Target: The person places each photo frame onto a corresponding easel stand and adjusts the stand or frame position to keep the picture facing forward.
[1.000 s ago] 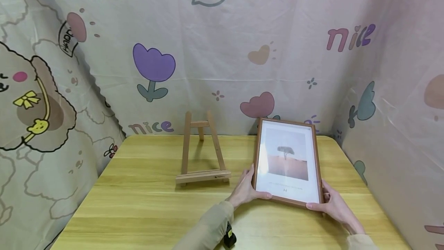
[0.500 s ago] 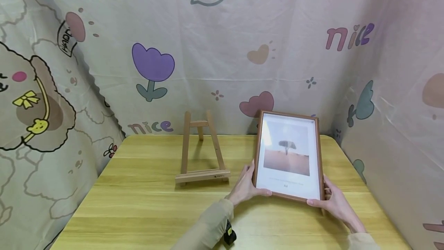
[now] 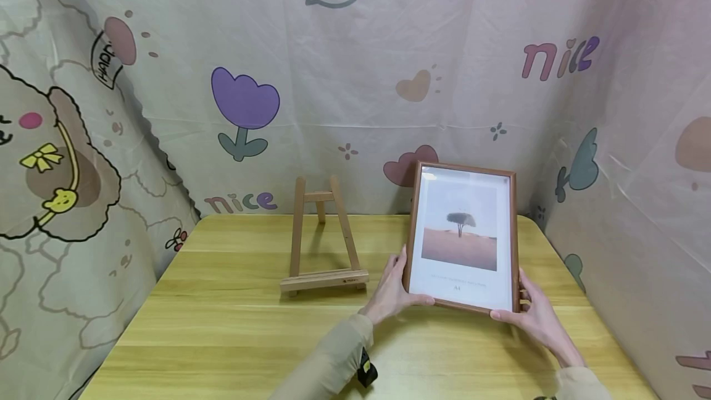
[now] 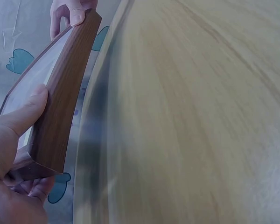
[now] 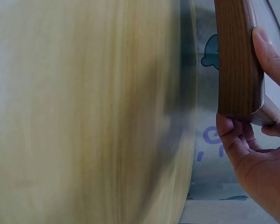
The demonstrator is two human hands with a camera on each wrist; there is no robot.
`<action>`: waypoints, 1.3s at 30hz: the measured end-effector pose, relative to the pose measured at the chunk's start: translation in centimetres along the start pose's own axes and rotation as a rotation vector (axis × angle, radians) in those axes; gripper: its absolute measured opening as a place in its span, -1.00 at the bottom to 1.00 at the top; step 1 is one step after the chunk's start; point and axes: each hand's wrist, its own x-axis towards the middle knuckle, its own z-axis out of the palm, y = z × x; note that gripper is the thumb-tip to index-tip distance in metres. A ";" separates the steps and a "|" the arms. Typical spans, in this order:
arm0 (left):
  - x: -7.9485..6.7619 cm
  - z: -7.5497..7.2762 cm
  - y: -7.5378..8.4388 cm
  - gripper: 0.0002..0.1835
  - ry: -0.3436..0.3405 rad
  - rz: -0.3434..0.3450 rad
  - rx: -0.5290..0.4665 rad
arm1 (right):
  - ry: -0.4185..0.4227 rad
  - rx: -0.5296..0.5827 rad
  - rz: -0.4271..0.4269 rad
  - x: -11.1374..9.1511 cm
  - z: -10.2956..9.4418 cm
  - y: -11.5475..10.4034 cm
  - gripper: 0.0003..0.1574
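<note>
A brown wooden picture frame (image 3: 515,233) with a tree print under glass is held up above the right side of the table, tilted back with its face towards me. My left hand (image 3: 390,294) grips its lower left corner, thumb on the front. At the lower right corner my right hand (image 3: 536,320) holds it the same way. Both wrist views show fingers curled behind the frame, partly hidden, and the frame's lower edge apart from the tabletop. A small wooden easel (image 3: 324,279) stands upright to the left of the frame, touched by neither hand.
The light wood table (image 3: 222,326) runs back to a patterned cloth (image 3: 344,79) hanging behind it. More of this cloth hangs along the left and right sides. A black device with a yellow mark (image 3: 366,369) sits at my left sleeve.
Both hands have raised the picture frame a little, and it stands more upright than before. The easel has stayed in place.
</note>
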 end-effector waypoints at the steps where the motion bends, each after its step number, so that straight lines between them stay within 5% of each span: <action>1: 0.0 -0.1 0.1 0.40 0.002 0.002 -0.003 | 0.004 0.003 0.000 0.1 0.0 -0.1 0.47; 39: 0.2 -3.7 -0.1 0.39 0.232 0.220 -0.016 | 0.140 -0.078 -0.147 2.9 1.0 -4.1 0.54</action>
